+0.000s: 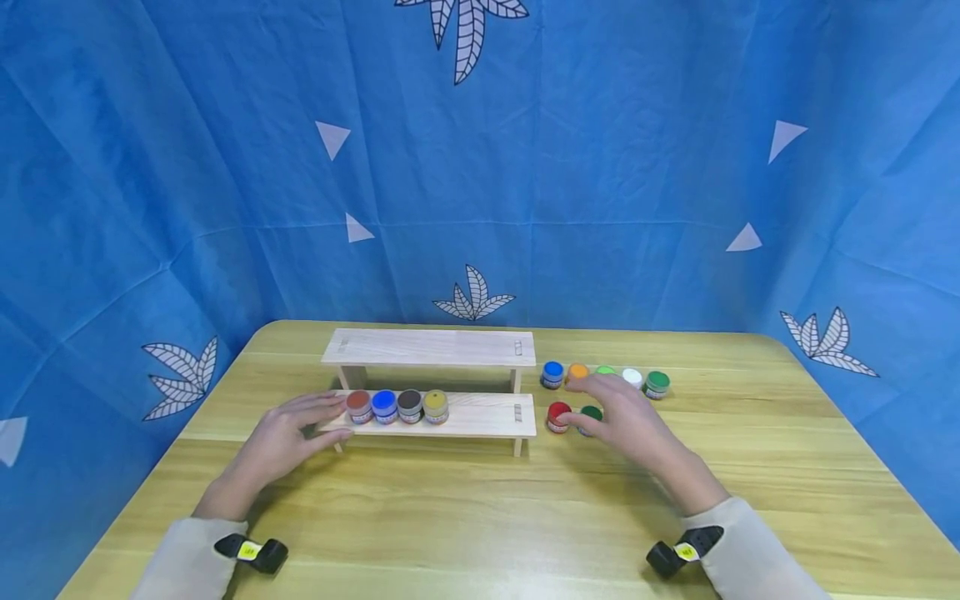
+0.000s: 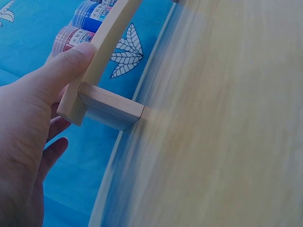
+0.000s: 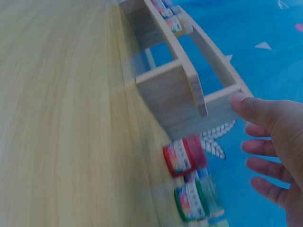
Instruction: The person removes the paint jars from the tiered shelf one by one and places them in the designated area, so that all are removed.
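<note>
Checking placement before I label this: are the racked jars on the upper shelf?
No, the head view shows all four racked jars standing on the lower shelf.

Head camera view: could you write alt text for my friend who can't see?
A person's left grip is at the left end of a two-level wooden stand with four small jars on its lower shelf; the right grip hovers, open, among seven loose jars on the table beside it. Blue patterned cloth hangs behind.
</note>
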A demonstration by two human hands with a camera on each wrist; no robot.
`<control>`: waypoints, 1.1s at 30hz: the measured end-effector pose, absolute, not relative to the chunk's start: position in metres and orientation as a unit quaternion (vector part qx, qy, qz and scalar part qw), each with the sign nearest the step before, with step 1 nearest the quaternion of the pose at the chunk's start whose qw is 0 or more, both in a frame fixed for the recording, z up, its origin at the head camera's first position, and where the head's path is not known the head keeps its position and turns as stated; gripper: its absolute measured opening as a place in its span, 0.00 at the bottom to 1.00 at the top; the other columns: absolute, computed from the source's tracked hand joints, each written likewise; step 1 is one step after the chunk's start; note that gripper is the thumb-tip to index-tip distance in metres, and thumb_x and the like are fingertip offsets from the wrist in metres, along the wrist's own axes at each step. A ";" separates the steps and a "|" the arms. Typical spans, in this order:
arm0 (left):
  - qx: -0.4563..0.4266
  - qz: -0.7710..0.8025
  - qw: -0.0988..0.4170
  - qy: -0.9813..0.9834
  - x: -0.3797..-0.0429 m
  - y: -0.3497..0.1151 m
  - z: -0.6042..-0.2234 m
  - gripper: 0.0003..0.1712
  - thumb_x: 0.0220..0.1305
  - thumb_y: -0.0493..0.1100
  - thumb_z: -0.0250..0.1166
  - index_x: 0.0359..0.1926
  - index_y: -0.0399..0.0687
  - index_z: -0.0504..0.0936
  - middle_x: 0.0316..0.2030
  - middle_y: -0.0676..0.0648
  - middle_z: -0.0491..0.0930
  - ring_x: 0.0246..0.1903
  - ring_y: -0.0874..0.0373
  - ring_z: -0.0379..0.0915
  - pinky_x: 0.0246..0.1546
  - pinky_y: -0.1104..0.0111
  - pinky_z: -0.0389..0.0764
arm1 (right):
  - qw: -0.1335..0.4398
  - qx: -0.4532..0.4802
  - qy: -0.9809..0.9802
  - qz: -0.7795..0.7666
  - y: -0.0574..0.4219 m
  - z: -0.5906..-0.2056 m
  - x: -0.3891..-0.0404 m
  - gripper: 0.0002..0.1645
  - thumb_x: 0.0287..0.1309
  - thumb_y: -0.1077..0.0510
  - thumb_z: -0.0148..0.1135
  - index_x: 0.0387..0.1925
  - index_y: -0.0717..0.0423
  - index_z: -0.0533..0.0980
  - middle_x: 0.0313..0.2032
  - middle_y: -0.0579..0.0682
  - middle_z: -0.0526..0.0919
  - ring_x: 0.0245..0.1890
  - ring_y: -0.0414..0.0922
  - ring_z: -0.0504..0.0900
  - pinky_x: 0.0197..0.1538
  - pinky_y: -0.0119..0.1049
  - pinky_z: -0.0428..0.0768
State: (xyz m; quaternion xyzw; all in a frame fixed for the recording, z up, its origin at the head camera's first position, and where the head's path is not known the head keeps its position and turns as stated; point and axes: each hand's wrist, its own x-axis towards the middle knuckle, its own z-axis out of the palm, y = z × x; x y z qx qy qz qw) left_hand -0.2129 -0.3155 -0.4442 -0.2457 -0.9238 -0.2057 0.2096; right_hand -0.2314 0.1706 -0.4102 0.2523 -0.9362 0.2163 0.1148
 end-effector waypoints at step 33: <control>-0.243 -0.196 0.205 -0.928 -0.213 -0.314 -0.441 0.27 0.51 0.53 0.76 0.49 0.43 0.86 0.51 0.43 0.83 0.53 0.42 0.78 0.55 0.47 0.76 | 0.131 0.423 -0.876 0.192 0.060 -0.385 -0.241 0.29 0.66 0.37 0.56 0.58 0.50 0.77 0.54 0.45 0.81 0.56 0.45 0.77 0.59 0.43 0.76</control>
